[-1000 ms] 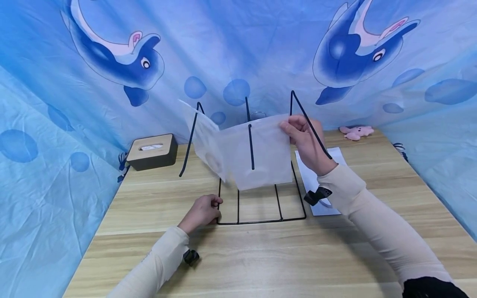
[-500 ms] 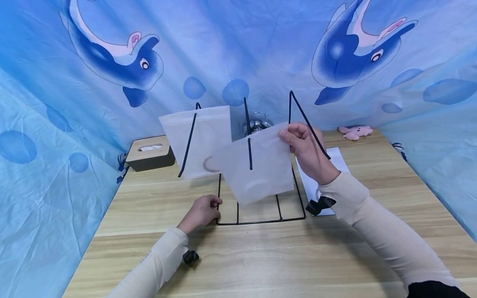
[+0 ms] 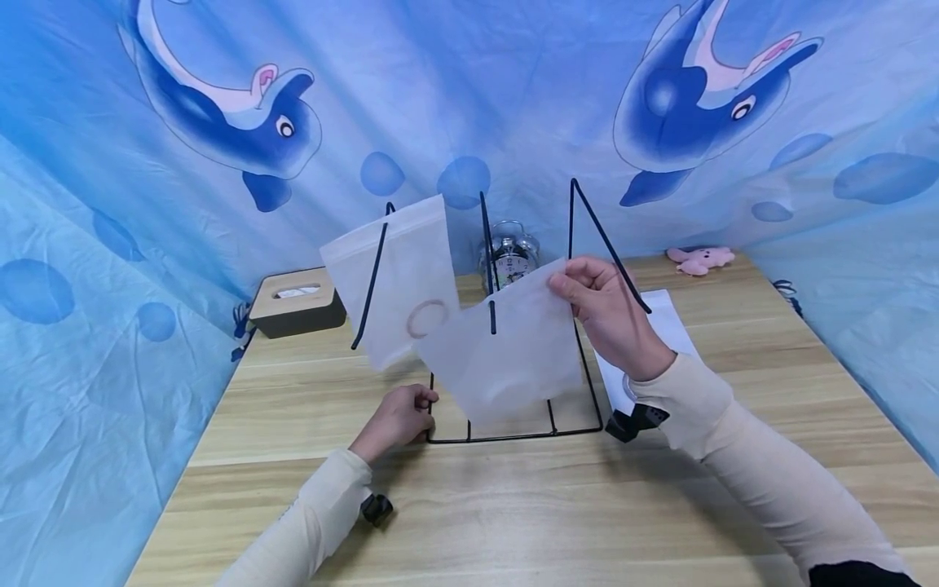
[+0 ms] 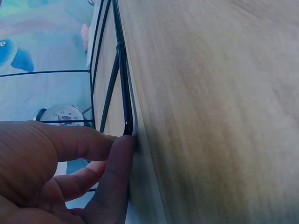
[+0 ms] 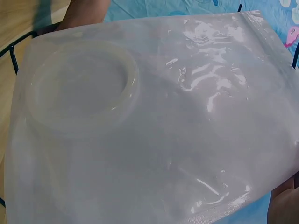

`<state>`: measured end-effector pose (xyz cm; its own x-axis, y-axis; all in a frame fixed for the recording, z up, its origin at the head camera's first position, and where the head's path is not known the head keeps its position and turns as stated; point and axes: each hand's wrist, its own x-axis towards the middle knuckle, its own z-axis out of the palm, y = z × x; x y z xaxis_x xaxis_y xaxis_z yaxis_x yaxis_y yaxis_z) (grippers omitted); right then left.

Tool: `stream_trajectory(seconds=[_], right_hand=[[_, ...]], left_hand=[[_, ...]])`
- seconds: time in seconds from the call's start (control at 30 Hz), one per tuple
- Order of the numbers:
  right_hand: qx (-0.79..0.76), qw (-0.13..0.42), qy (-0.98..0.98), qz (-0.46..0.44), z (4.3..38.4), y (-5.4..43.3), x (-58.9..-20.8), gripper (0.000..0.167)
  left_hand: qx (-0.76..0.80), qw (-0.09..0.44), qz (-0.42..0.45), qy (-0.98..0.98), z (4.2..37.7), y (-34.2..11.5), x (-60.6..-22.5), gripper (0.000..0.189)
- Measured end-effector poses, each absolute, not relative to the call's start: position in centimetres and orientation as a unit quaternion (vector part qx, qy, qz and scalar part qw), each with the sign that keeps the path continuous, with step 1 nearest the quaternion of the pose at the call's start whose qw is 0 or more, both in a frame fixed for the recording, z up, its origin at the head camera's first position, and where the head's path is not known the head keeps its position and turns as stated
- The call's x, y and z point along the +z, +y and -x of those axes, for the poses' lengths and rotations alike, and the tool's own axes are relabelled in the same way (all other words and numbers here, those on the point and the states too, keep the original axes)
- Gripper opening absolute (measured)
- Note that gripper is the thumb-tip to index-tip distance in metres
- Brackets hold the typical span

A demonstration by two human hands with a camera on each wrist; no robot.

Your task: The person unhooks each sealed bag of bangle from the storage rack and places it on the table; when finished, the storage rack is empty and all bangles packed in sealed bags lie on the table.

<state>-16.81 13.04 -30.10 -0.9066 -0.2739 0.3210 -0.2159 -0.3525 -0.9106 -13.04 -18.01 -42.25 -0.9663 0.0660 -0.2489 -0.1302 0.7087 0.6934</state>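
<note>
My right hand [image 3: 612, 314] pinches the upper right corner of a translucent zip bag [image 3: 513, 346]. The middle prong [image 3: 493, 318] of a black wire rack pokes through its upper edge, close to the prong's tip. In the right wrist view, a pale ring [image 5: 132, 84] shows inside this bag. A second translucent bag [image 3: 399, 269] hangs tilted on the left prong [image 3: 374, 273], with a reddish ring [image 3: 431, 304] inside. My left hand [image 3: 399, 420] grips the front left corner of the rack's base [image 3: 513, 439]; in the left wrist view, thumb and finger pinch the wire [image 4: 125, 102].
The rack's right prong [image 3: 609, 244] passes above my right wrist. A white flat sheet or bag [image 3: 653, 314] lies right of the rack. Behind stands an alarm clock [image 3: 512, 261]. A tissue box [image 3: 297, 302] is at back left, a pink plush toy [image 3: 702, 261] at back right.
My right hand has drawn its bag downward and toward me, along the middle prong toward its tip. The left bag has swung round and tilts; the clock has come into sight. The left hand stays put.
</note>
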Motion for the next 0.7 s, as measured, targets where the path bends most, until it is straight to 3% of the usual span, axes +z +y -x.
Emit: stream_trajectory(seconds=[0.3, 0.53, 0.7], right_hand=[[-0.822, 0.004, 0.534, 0.199, 15.2, 13.1, -30.3, 0.023], [-0.824, -0.022, 0.530, 0.198, 13.6, 13.0, -30.1, 0.007], [-0.825, -0.018, 0.522, 0.215, 12.9, 13.2, -30.2, 0.007]], left_hand=[[0.389, 0.138, 0.021, 0.910, 13.0, -18.1, -42.1, 0.034], [0.389, 0.135, 0.011, 0.911, 13.1, -18.3, -42.2, 0.031], [0.374, 0.142, 0.016, 0.916, 13.1, -18.3, -42.2, 0.011]])
